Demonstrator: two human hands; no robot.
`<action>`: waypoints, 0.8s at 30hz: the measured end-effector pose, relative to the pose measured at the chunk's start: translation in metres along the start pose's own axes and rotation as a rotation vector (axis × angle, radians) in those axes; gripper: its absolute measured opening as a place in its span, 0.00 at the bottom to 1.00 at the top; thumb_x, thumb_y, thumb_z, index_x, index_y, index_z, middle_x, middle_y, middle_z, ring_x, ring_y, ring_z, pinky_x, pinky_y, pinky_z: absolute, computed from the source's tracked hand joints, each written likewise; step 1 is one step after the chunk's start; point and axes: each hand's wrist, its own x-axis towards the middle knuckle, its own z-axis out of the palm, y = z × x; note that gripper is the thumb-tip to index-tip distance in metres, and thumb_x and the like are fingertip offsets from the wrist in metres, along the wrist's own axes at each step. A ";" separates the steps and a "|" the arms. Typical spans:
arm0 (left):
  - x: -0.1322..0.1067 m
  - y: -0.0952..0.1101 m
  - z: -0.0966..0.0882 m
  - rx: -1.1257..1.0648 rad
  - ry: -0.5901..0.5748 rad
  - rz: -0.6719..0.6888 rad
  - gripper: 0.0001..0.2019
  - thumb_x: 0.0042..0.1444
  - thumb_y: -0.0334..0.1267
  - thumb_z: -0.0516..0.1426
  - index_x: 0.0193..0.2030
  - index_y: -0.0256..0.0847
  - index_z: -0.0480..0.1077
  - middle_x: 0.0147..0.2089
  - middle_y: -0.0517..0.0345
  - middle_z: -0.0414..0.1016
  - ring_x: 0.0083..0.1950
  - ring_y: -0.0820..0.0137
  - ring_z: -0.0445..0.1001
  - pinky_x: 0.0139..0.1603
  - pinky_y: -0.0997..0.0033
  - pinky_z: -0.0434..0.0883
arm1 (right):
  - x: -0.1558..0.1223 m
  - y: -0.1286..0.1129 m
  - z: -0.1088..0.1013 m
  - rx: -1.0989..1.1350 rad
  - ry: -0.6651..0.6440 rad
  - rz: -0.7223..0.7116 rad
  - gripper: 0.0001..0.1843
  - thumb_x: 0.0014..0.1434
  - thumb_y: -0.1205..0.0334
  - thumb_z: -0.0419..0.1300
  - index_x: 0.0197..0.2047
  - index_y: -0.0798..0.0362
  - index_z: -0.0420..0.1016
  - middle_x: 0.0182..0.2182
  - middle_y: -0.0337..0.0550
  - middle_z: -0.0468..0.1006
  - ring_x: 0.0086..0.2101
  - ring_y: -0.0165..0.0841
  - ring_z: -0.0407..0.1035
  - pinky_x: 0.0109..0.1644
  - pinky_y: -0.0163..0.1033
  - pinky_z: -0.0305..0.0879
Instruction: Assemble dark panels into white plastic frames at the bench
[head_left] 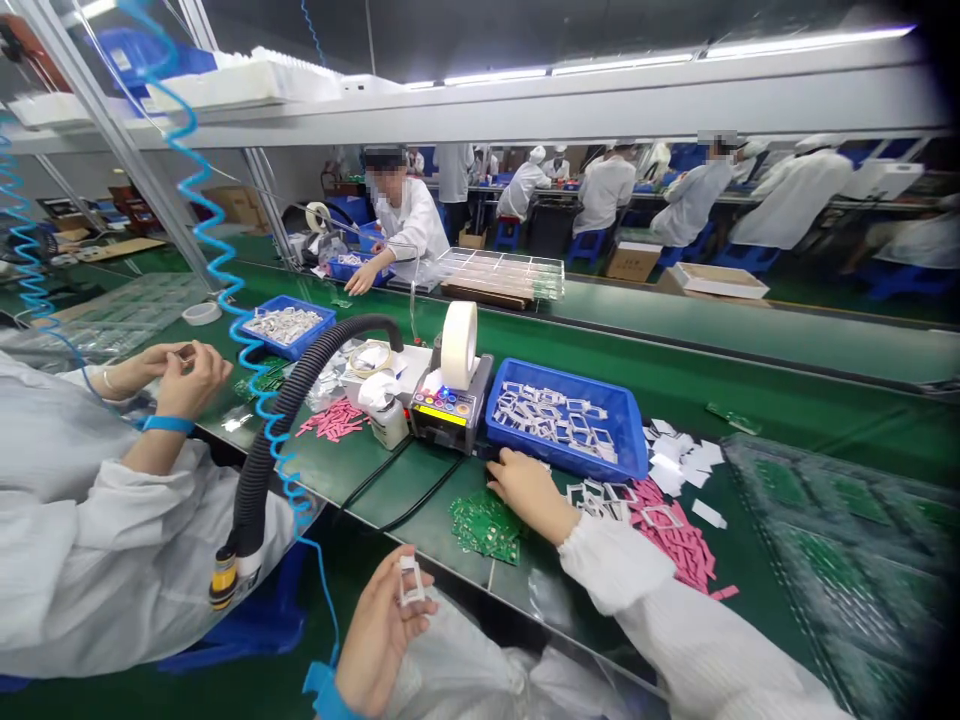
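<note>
A small white plastic frame (406,590) is pinched between the thumb and fingers of my left hand (379,620), held low in front of the table's edge. My right hand (529,492) reaches over the table, back upward, with its fingers curled together by the right corner of the tape dispenser (448,425). Whatever those fingertips hold is hidden. Just left of that hand lies a pile of small green circuit boards (484,528). Beyond it stands a blue tray (639,440) filled with white frames, and more loose white frames (596,500) lie beside my wrist.
Pink strips (679,545) and white pieces (679,455) lie to the right, before clear trays of boards (847,540). A black hose (281,420) and coiled blue cord (262,400) rise at left, beside a co-worker's hands (187,375). A bottle (388,425) stands by the dispenser.
</note>
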 end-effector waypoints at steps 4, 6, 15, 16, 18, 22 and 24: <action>0.003 0.009 -0.033 -0.060 0.104 0.017 0.20 0.55 0.38 0.56 0.55 0.37 0.61 0.31 0.54 0.76 0.25 0.74 0.73 0.26 0.76 0.70 | 0.010 0.018 0.017 -0.032 0.043 -0.011 0.06 0.61 0.65 0.55 0.36 0.58 0.72 0.36 0.43 0.73 0.38 0.32 0.68 0.44 0.42 0.64; 0.006 0.013 -0.055 -0.111 0.169 0.051 0.20 0.56 0.33 0.55 0.55 0.36 0.61 0.31 0.53 0.77 0.25 0.74 0.73 0.28 0.77 0.72 | 0.004 0.020 0.014 -0.001 0.082 -0.028 0.09 0.62 0.68 0.52 0.34 0.58 0.73 0.35 0.47 0.73 0.38 0.34 0.67 0.43 0.41 0.63; 0.018 0.055 -0.157 -0.298 0.409 0.260 0.18 0.53 0.19 0.50 0.43 0.42 0.73 0.30 0.57 0.80 0.34 0.69 0.79 0.34 0.77 0.76 | 0.014 -0.103 -0.008 0.512 -0.102 -0.234 0.10 0.62 0.66 0.50 0.40 0.55 0.72 0.37 0.45 0.76 0.40 0.31 0.69 0.46 0.37 0.64; 0.017 0.058 -0.162 -0.259 0.407 0.261 0.18 0.53 0.19 0.50 0.43 0.43 0.73 0.30 0.58 0.80 0.34 0.68 0.79 0.33 0.76 0.76 | 0.023 -0.130 0.003 0.588 -0.219 -0.285 0.06 0.59 0.67 0.55 0.37 0.54 0.73 0.32 0.39 0.76 0.35 0.29 0.71 0.42 0.33 0.65; 0.015 0.061 -0.168 -0.182 0.396 0.259 0.19 0.52 0.20 0.52 0.43 0.45 0.73 0.30 0.62 0.81 0.34 0.67 0.79 0.32 0.75 0.76 | 0.040 -0.183 0.030 0.712 -0.453 -0.330 0.04 0.55 0.71 0.58 0.30 0.55 0.72 0.20 0.33 0.72 0.24 0.25 0.70 0.32 0.29 0.67; 0.010 0.060 -0.175 -0.105 0.421 0.301 0.19 0.50 0.20 0.54 0.40 0.50 0.74 0.29 0.68 0.80 0.40 0.64 0.79 0.30 0.73 0.76 | 0.058 -0.260 0.078 0.909 -0.696 -0.253 0.07 0.59 0.72 0.57 0.29 0.59 0.71 0.16 0.29 0.68 0.18 0.21 0.66 0.25 0.28 0.66; 0.008 0.061 -0.178 -0.123 0.421 0.344 0.19 0.52 0.20 0.51 0.37 0.50 0.75 0.28 0.70 0.80 0.41 0.65 0.79 0.28 0.73 0.75 | 0.059 -0.280 0.089 0.995 -0.701 -0.168 0.06 0.62 0.66 0.56 0.34 0.59 0.71 0.22 0.32 0.71 0.20 0.21 0.66 0.24 0.28 0.66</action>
